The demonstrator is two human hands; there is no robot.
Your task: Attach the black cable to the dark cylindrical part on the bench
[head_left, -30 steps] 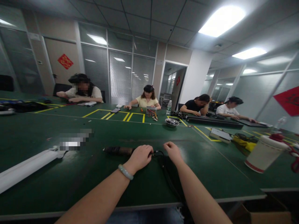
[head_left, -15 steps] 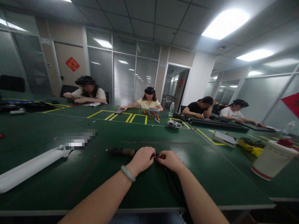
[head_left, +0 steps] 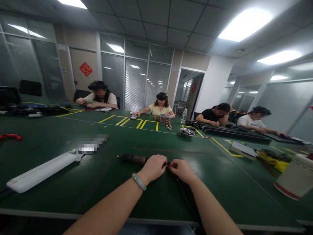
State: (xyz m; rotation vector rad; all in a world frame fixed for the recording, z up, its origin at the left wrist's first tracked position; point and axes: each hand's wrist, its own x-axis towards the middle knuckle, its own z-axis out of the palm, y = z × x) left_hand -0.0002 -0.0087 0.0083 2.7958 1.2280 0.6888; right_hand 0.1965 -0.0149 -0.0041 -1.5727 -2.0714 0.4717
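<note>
On the green table (head_left: 97, 176) lies a dark, long cylindrical tool (head_left: 133, 159), pointing left. My left hand (head_left: 156, 167), with a pale bangle on its wrist, is closed at the tool's right end. Close beside it, my right hand (head_left: 182, 170) pinches a small dark part (head_left: 168, 164) between the two hands; its details are too small to tell. A black cable (head_left: 184, 195) runs from beneath my right hand toward the table's front edge.
At left are a white elongated device (head_left: 44, 170) and a red-handled item (head_left: 11, 136). A metal bowl (head_left: 187, 132), bottle (head_left: 184, 116), silver box (head_left: 243, 150), yellow bundle (head_left: 274, 160) and white bucket (head_left: 294, 178) stand beyond or right. Several people sit opposite.
The view has turned slightly left, so the scene sits further right and more of the red-handled item shows. Both hands keep nearly the same pose at the tool's end.
</note>
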